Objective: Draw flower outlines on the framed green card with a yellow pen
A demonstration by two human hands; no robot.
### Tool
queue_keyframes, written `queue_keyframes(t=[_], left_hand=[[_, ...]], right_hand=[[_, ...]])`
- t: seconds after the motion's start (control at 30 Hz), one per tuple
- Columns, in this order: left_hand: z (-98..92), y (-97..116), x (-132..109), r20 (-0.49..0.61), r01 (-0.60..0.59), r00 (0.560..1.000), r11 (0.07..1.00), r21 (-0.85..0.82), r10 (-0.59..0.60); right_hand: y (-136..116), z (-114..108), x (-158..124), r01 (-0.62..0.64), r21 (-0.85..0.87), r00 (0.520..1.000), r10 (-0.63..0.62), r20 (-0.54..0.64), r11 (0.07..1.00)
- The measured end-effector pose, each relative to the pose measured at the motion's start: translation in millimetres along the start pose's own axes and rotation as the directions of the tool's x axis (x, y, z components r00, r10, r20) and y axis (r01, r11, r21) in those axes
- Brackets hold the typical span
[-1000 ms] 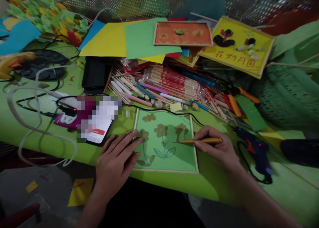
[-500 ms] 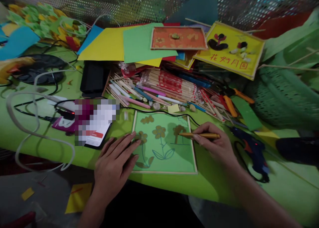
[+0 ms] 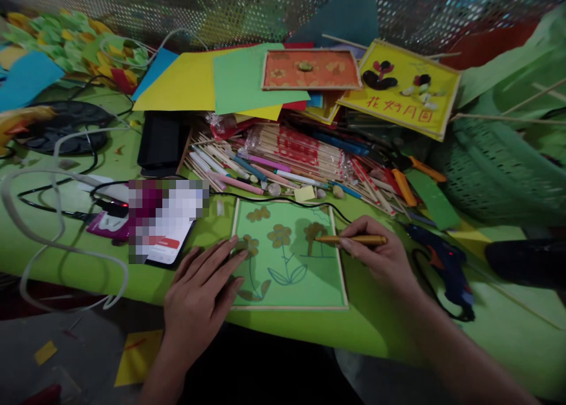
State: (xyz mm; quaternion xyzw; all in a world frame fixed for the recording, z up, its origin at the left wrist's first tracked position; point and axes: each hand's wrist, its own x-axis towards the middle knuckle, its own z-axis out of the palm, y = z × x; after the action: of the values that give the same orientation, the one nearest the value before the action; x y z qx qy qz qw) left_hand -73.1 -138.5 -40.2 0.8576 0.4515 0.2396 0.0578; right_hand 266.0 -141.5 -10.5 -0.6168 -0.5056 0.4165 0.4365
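Note:
A green framed picture (image 3: 287,257) with drawn flowers lies flat on the green table near its front edge. My left hand (image 3: 201,296) rests on the picture's left edge, fingers stretched flat and holding nothing. My right hand (image 3: 375,254) is closed on a yellow pen (image 3: 351,239), held level with its tip on the right-hand flower. A phone (image 3: 170,228) lies just left of my left hand.
Behind the picture sits a heap of sticks and pens (image 3: 292,154), coloured paper sheets (image 3: 212,81), an orange framed picture (image 3: 309,69) and a yellow one (image 3: 404,89). A blue glue gun (image 3: 442,266) lies right of my right hand. Cables (image 3: 57,216) trail at left. A green basket (image 3: 504,169) stands at right.
The pen tip has moved up the picture from the line beneath the right flower to the flower itself. My left hand stays on the frame. The view has shifted slightly.

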Motion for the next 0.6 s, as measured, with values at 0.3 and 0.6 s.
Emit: queue_keyframes(t=[0.3,0.6], left_hand=[[-0.3,0.6,1.9,-0.004,-0.002,1.0,1.0,-0.008,0.002],[0.4,-0.1,1.0,-0.005,-0.012,1.0,1.0,0.008,0.012]], right_hand=[[-3.8,-0.8,-1.6,-0.021,-0.007,1.0,0.022,0.013,1.0],[-0.1,-2.0,-0.9,0.001,-0.003,1.0,-0.001,0.025,1.0]])
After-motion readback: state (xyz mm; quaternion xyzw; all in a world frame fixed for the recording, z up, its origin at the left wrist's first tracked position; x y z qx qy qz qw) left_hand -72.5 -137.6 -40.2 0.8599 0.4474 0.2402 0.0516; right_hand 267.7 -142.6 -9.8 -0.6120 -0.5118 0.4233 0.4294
